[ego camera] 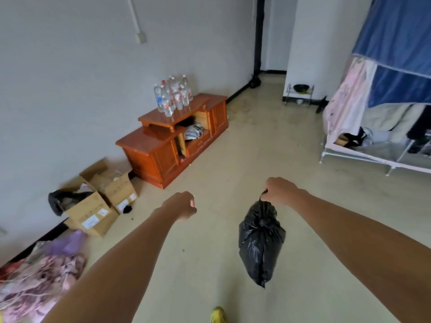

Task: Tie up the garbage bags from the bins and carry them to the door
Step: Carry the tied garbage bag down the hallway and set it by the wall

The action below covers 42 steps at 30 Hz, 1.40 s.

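Observation:
A tied black garbage bag (260,241) hangs in the air above the floor, knotted near its top. My right hand (279,191) grips the bag's gathered neck from above. My left hand (184,205) is held out in front at about the same height, fingers curled into a loose fist with nothing in it. Another black bag (57,201) lies over the edge of a cardboard box by the left wall. A small dark bag (254,82) sits on the floor at the far end of the passage.
Cardboard boxes (100,201) and an orange wooden cabinet (172,145) with plastic bottles (172,96) line the left wall. A cloth pile (39,276) lies at lower left. A fabric wardrobe (382,113) stands on the right. Open floor (256,141) runs ahead to the passage.

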{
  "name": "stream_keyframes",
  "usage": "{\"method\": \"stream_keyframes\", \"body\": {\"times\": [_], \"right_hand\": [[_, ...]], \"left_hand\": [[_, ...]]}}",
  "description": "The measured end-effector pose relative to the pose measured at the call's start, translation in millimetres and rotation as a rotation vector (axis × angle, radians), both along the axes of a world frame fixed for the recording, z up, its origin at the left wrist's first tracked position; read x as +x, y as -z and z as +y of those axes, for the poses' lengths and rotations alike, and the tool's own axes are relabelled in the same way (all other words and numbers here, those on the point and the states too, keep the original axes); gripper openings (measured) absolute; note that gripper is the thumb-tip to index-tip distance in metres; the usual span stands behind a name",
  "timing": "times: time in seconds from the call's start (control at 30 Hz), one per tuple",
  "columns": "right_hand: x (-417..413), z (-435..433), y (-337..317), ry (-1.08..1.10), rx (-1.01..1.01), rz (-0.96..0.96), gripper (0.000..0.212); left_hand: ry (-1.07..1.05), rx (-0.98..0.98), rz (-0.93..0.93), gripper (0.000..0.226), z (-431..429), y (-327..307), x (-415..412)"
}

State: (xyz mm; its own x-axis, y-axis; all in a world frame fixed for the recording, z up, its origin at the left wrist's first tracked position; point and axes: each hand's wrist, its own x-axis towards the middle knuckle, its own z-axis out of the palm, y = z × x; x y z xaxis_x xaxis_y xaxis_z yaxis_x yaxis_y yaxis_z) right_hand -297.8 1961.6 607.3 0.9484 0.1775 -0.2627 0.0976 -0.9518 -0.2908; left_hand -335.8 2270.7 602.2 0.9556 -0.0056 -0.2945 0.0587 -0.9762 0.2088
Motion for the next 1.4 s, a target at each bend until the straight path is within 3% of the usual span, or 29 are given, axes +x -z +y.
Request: {"method": "stream_keyframes", "body": {"times": [0.23, 0.4, 0.67, 0.83, 1.07, 1.4], "right_hand": [[202, -46, 10, 0.087, -0.014, 0.002, 0.040], [338, -69, -10, 0.169, 0.000, -0.020, 0.037], [541, -127, -9, 0.234, -0.022, 0.007, 0.031], [697, -170, 8, 0.236, -0.034, 0.042, 0.031], [900, -209, -16, 0.188, -0.063, 0.033, 0.035], [1186, -248, 15, 0.203, -0.132, 0.051, 0.022]], "left_hand": [[0.120, -0.018, -0.003, 0.019, -35, 14, 227], [0.202, -0.023, -0.047, 0.022, -59, -21, 401], [0.282, -0.038, -0.014, 0.029, -121, -16, 617], [0.255, -0.035, -0.002, 0.027, -171, -3, 768], [0.226, -0.009, -0.018, 0.024, -209, -18, 954], [0.235, -0.002, -0.034, 0.029, -241, 3, 1244]]}}
